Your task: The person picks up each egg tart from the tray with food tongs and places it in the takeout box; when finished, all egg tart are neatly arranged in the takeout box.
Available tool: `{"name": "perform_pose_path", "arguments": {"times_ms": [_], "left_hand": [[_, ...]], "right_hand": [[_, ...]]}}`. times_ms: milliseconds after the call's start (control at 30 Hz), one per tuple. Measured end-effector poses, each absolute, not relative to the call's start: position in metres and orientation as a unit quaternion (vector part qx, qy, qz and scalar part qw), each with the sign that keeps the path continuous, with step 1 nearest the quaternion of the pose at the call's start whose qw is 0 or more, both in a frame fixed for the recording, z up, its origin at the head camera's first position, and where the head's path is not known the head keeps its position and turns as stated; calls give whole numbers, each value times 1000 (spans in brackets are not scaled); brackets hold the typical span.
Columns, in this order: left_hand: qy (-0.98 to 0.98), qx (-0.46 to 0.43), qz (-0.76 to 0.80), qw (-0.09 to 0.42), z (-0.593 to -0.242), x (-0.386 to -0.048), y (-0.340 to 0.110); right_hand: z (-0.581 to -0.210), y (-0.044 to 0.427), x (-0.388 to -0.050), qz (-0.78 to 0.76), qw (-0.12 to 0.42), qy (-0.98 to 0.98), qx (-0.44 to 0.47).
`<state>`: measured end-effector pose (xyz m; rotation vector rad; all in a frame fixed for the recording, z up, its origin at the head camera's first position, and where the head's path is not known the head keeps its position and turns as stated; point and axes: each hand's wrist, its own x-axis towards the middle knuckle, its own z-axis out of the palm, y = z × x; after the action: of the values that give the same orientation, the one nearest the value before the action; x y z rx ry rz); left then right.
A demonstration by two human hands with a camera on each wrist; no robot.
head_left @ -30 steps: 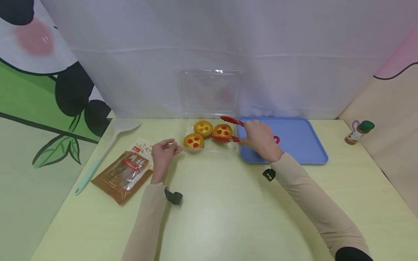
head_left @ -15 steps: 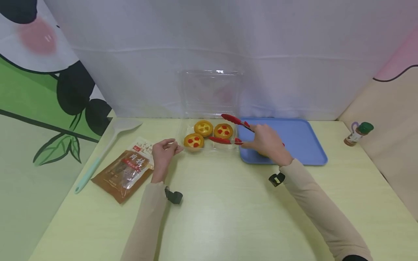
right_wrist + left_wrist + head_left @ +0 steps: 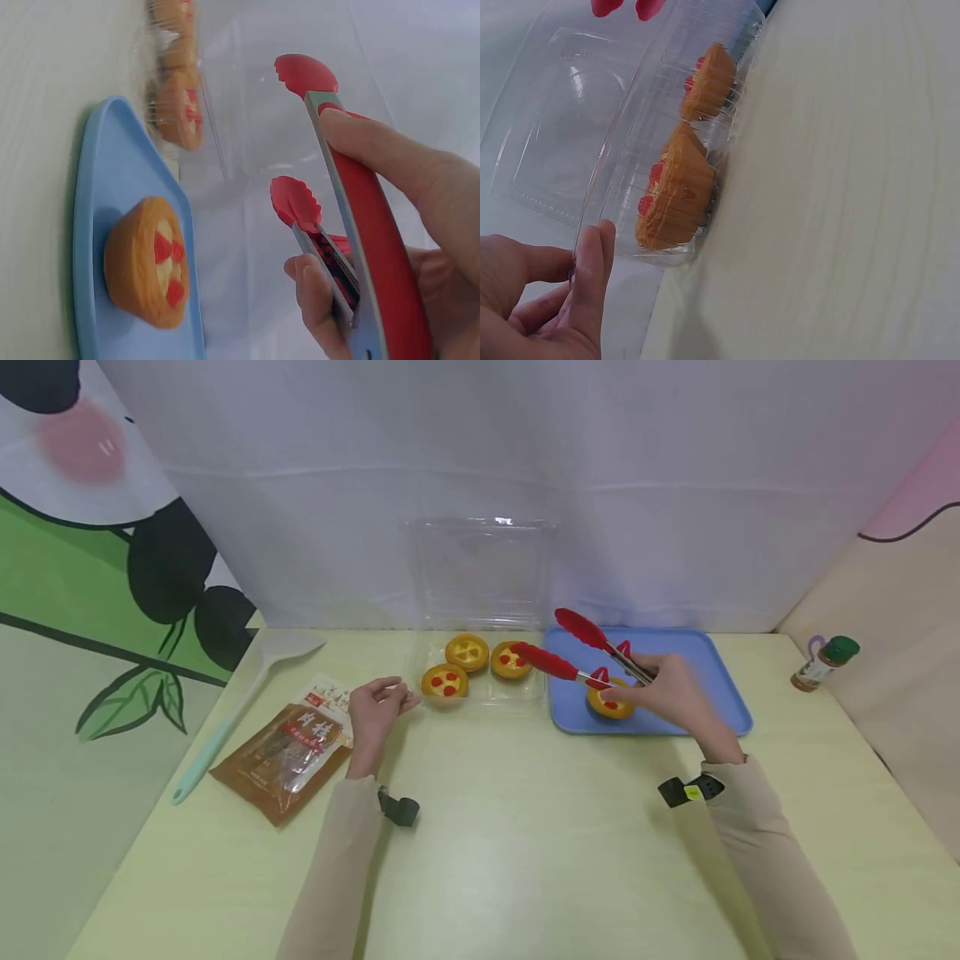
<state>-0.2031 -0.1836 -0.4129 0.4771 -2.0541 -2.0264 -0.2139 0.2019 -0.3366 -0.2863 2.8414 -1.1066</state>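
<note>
My left hand (image 3: 375, 714) pinches the near left rim of a clear plastic clamshell box (image 3: 604, 161), whose lid stands raised at the back. Inside the box sit three tarts: two with red spots, such as the front tart (image 3: 444, 685), and a yellow tart (image 3: 467, 652) behind. In my right hand (image 3: 671, 693) are red-tipped tongs (image 3: 360, 217), their jaws spread with nothing between them. They hang above a blue tray (image 3: 697, 672). On the tray's near left part rests one red-spotted tart (image 3: 150, 262), partly covered by the tongs and fingers in the head view.
To the left lie a brown food packet (image 3: 288, 760) and a long spatula (image 3: 225, 731) with a pale green handle. A green-capped spice jar (image 3: 823, 664) stands at the right table edge. A pale curtain (image 3: 675, 485) rises behind the table.
My right hand has moved right and toward me with the tongs, from over the box to over the tray. The tart on the tray has come into view. My left hand has stayed put.
</note>
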Motion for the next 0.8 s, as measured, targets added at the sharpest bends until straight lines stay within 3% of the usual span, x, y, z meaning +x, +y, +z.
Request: {"name": "perform_pose_path", "arguments": {"times_ms": [800], "left_hand": [[-719, 162, -668, 102, -412, -203, -183]], "right_hand": [[-360, 277, -174, -260, 92, 960, -38]]}}
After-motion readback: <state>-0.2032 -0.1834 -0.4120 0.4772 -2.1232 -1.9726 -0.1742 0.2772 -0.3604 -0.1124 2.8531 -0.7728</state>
